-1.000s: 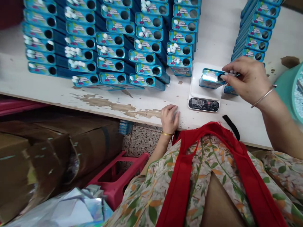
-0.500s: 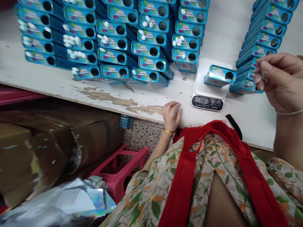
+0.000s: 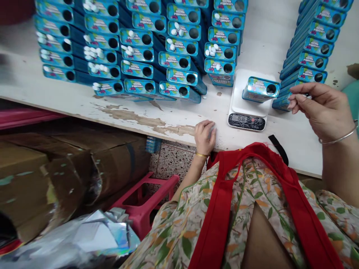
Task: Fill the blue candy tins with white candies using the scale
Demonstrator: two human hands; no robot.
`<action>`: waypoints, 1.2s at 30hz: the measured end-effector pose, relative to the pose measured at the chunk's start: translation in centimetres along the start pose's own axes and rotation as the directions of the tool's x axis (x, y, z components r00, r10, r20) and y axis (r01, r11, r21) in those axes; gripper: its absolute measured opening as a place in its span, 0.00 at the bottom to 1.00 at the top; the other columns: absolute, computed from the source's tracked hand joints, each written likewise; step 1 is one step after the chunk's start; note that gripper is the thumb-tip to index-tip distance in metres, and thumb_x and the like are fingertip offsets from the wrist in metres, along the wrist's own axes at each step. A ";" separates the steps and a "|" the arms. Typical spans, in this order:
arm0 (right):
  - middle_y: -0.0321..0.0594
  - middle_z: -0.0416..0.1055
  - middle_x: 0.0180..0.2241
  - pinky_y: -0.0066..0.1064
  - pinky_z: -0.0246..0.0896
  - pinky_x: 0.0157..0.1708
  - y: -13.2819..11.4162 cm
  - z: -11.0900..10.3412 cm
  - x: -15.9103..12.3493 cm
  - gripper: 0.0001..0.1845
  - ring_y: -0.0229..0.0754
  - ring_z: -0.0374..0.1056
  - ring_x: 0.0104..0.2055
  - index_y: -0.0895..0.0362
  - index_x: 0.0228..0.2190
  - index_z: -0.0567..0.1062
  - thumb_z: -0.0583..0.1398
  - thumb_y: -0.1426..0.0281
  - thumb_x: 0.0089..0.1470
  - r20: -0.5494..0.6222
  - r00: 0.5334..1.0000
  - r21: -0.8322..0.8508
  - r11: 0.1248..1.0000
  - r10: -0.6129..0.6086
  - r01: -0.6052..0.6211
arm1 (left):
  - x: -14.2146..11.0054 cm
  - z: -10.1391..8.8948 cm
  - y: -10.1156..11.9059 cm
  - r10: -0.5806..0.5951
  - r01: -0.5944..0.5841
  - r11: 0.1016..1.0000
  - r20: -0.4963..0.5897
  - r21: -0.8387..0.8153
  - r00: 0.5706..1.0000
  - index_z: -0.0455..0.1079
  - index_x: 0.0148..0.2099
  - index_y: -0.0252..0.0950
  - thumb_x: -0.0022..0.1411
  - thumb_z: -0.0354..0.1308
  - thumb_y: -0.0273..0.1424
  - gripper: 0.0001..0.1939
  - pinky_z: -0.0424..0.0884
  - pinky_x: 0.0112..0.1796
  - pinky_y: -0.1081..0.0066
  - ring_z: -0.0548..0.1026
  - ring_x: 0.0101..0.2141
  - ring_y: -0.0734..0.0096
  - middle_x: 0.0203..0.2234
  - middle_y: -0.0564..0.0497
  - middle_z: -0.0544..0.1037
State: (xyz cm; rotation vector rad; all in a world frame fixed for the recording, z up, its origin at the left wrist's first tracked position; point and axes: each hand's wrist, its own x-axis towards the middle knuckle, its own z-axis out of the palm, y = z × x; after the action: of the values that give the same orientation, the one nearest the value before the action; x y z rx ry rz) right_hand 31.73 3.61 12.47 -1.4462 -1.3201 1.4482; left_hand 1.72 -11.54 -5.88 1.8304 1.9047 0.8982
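My right hand [image 3: 327,110] is pinched closed to the right of the scale, with a few white candies [image 3: 308,96] showing between thumb and fingers. Upright on the small white digital scale [image 3: 235,102] stands a blue candy tin [image 3: 259,89], its round top hole uncovered. The scale's display is lit. My left hand [image 3: 205,136] rests at the table's front edge with fingers curled in, and nothing shows in it. Just behind my right fingertips, the nearest tin [image 3: 281,102] of the right-hand row is partly covered by the hand.
Several rows of blue tins [image 3: 183,91] stand at the back left, many with white candies on their tops. Another row [image 3: 312,59] runs back on the right. A turquoise tub [image 3: 352,95] is at the right edge. Below left are cardboard boxes [image 3: 67,160] and a pink stool [image 3: 151,201].
My right hand has drawn back rightward from the tin's hole, still pinching candies. The scale's reading has risen from about 148.7 to 153.6. My left hand stays at the table edge.
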 end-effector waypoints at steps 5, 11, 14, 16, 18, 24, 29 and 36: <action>0.37 0.73 0.28 0.29 0.65 0.26 -0.6 1.1 0.8 0.15 0.34 0.68 0.26 0.56 0.36 0.82 0.73 0.58 0.53 0.052 0.993 -0.069 0.992 -0.102 0.105 | 0.0 0.0 -0.1 -0.015 0.014 0.999 0.020 0.030 1.000 0.74 0.51 0.37 0.72 0.51 0.38 0.15 0.70 0.52 0.56 0.75 0.49 0.59 0.46 0.42 0.78; 0.35 0.70 0.25 0.27 0.57 0.20 -0.8 1.8 1.8 0.13 0.31 0.65 0.22 0.55 0.35 0.80 0.70 0.58 0.57 0.029 0.991 -0.157 0.979 -0.130 0.133 | 0.0 -0.1 -0.1 0.002 -0.002 1.000 0.007 0.016 1.000 0.74 0.51 0.37 0.72 0.53 0.37 0.13 0.70 0.52 0.56 0.75 0.49 0.59 0.46 0.41 0.78; 0.36 0.71 0.26 0.27 0.59 0.22 -0.6 2.0 2.8 0.08 0.31 0.65 0.23 0.56 0.38 0.81 0.68 0.65 0.59 0.097 0.989 -0.251 0.958 -0.114 0.135 | 0.1 -0.1 0.0 0.024 -0.024 1.000 -0.006 -0.006 1.000 0.74 0.51 0.37 0.72 0.53 0.36 0.13 0.70 0.52 0.56 0.75 0.49 0.59 0.46 0.41 0.78; 0.36 0.73 0.29 0.27 0.62 0.24 -0.6 2.3 3.4 0.08 0.32 0.65 0.23 0.55 0.39 0.81 0.69 0.67 0.58 0.155 0.984 -0.271 0.955 -0.082 0.122 | 0.1 -0.1 0.0 0.029 -0.029 1.000 -0.010 -0.008 1.000 0.74 0.51 0.36 0.72 0.53 0.36 0.13 0.70 0.52 0.56 0.75 0.49 0.59 0.46 0.41 0.78; 0.37 0.75 0.31 0.29 0.64 0.24 -0.9 2.6 3.6 0.09 0.34 0.65 0.23 0.53 0.39 0.81 0.70 0.65 0.56 0.172 0.983 -0.247 0.964 -0.057 0.099 | 0.1 -0.1 -0.1 0.019 -0.019 1.000 -0.002 0.002 1.000 0.74 0.51 0.37 0.72 0.53 0.37 0.14 0.70 0.52 0.56 0.75 0.49 0.59 0.46 0.41 0.78; 0.39 0.78 0.37 0.30 0.57 0.20 -2.4 2.2 1.8 0.12 0.33 0.66 0.23 0.51 0.39 0.82 0.70 0.58 0.57 0.005 0.987 -0.058 0.985 -0.163 0.163 | 0.2 -0.2 0.4 -0.012 0.012 1.000 0.009 0.005 1.000 0.73 0.51 0.37 0.73 0.51 0.40 0.15 0.72 0.52 0.55 0.75 0.49 0.59 0.45 0.41 0.77; 0.35 0.72 0.26 0.25 0.46 0.16 0.5 -0.6 -1.3 0.18 0.31 0.60 0.19 0.53 0.36 0.82 0.74 0.56 0.48 -0.072 0.995 0.189 0.980 0.071 -0.057 | 3.9 -0.5 2.7 0.060 -0.062 0.996 -0.038 -0.065 0.997 0.70 0.57 0.37 0.74 0.49 0.44 0.20 0.74 0.54 0.56 0.74 0.51 0.61 0.48 0.41 0.75; 0.37 0.71 0.27 0.21 0.47 0.15 9.8 -2.8 -6.6 0.28 0.30 0.62 0.21 0.57 0.35 0.81 0.77 0.51 0.37 -0.131 0.882 0.355 0.852 0.453 -0.385 | 12.7 -1.5 6.9 0.245 -0.240 0.967 0.046 -0.085 0.969 0.67 0.61 0.42 0.75 0.43 0.51 0.25 0.68 0.62 0.50 0.71 0.59 0.59 0.55 0.43 0.72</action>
State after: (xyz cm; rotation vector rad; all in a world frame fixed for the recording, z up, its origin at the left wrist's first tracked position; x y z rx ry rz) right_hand 37.17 -4.60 5.32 -1.6751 -0.6160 1.6372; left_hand 4.63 0.39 1.92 2.0483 1.6111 0.9728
